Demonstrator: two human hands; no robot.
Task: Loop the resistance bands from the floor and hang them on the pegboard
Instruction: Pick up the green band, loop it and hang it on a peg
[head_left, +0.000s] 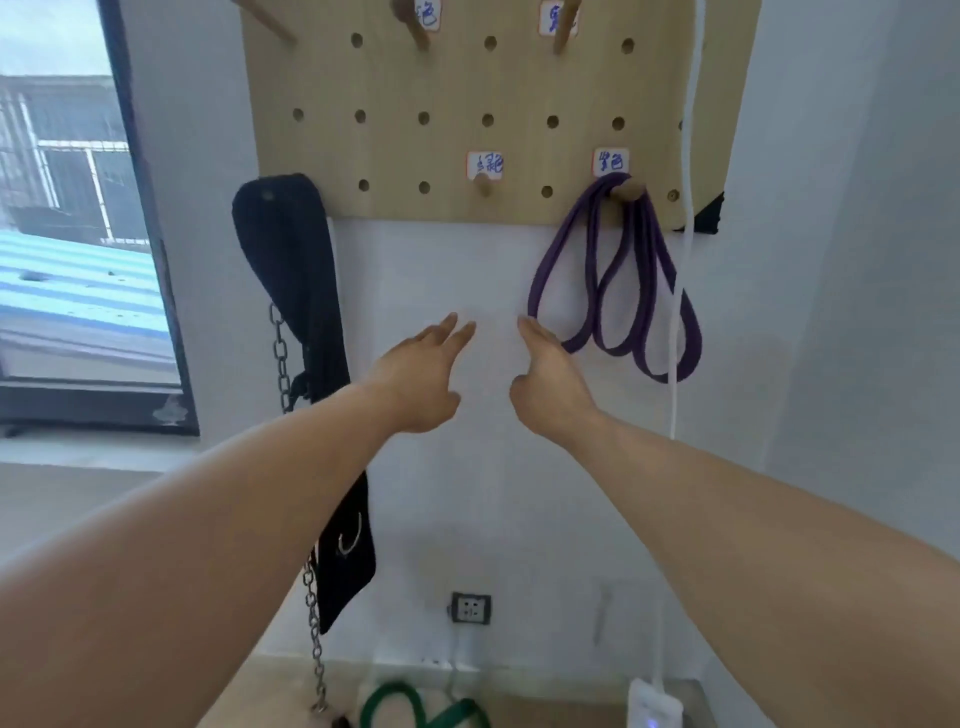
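Observation:
A purple resistance band (613, 291) hangs in several loops from a wooden peg (627, 188) at the lower right of the pegboard (467, 93). Left of it a second peg (483, 183) is bare, under a white label. My left hand (421, 374) and my right hand (545, 379) are both stretched toward the wall below the board, fingers apart, holding nothing. The right hand's fingertips are just left of the purple loops. A green resistance band (415, 706) lies on the floor at the bottom edge.
A black belt with a metal chain (291, 291) hangs at the board's left edge. A white cable (680, 260) runs down the right side to a white device (652, 704) on the floor. A wall socket (470, 607) sits low; a window (67, 208) is on the left.

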